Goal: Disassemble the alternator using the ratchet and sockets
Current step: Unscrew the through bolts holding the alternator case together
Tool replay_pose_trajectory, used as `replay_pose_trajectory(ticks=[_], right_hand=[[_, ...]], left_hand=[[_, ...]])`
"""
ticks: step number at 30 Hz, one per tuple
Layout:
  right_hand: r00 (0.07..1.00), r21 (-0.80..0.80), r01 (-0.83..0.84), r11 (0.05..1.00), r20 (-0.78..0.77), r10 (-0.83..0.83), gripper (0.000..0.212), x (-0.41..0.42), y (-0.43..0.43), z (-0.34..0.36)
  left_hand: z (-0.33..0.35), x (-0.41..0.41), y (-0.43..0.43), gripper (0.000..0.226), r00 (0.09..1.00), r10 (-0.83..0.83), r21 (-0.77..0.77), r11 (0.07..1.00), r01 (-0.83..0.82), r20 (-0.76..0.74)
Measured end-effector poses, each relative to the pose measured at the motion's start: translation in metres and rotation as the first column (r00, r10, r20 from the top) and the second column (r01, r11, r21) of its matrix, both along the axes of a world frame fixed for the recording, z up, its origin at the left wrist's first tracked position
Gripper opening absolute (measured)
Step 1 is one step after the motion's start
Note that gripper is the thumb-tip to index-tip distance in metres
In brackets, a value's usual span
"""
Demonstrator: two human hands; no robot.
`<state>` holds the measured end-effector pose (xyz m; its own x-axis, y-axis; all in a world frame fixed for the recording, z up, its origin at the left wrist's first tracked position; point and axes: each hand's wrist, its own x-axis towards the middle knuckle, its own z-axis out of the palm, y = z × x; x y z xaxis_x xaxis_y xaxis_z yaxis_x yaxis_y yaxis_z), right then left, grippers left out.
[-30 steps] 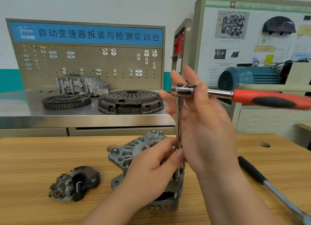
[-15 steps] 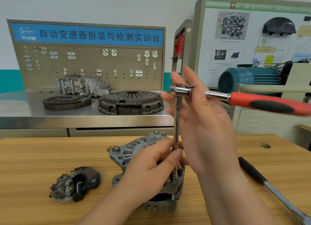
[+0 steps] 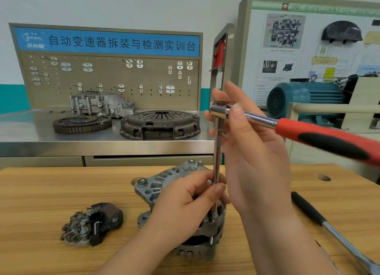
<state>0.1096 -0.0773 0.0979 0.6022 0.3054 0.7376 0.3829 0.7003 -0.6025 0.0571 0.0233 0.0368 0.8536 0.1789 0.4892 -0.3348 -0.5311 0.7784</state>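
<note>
While the alternator [image 3: 160, 184] stands mid-way across the wooden table [image 3: 51, 192], open wood runs left past a loose black part [image 3: 92, 221]. A long bar [image 3: 320, 221] lies at right. My right hand [image 3: 253, 151] grips the ratchet [image 3: 308, 133] at its head. My left hand [image 3: 185, 200] pinches the upright extension [image 3: 217, 151] low down.

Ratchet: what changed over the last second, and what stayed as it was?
The ratchet handle swung toward the person, so its red grip sits lower in view. Unchanged: the right hand holds the ratchet head, and the left hand pinches the extension, which stands upright on the alternator.
</note>
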Motion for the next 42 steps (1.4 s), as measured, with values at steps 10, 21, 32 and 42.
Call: replay_pose_trajectory(ticks=[10,21,32,42], right_hand=[[0.999,-0.060,-0.025,0.998,0.026,0.026,0.034,0.002,-0.002,0.001],[0.972,-0.053,-0.204,0.977,-0.129,0.196,0.045,0.002,-0.003,0.003],[0.988,-0.026,-0.142,0.990,-0.070,0.140,0.031,0.000,0.000,0.002],[0.965,-0.046,0.203,0.978,0.178,-0.192,0.030,0.003,-0.002,-0.001]], left_hand=[[-0.001,0.002,0.002,0.021,0.999,-0.020,-0.024,1.000,0.019,-0.027],[-0.002,0.001,0.005,0.026,0.999,-0.041,0.031,0.999,0.042,-0.033],[-0.001,0.001,0.004,0.027,0.996,-0.062,-0.049,0.997,0.059,-0.058],[0.001,0.000,0.004,0.021,0.999,-0.016,-0.005,1.000,0.015,-0.043]])
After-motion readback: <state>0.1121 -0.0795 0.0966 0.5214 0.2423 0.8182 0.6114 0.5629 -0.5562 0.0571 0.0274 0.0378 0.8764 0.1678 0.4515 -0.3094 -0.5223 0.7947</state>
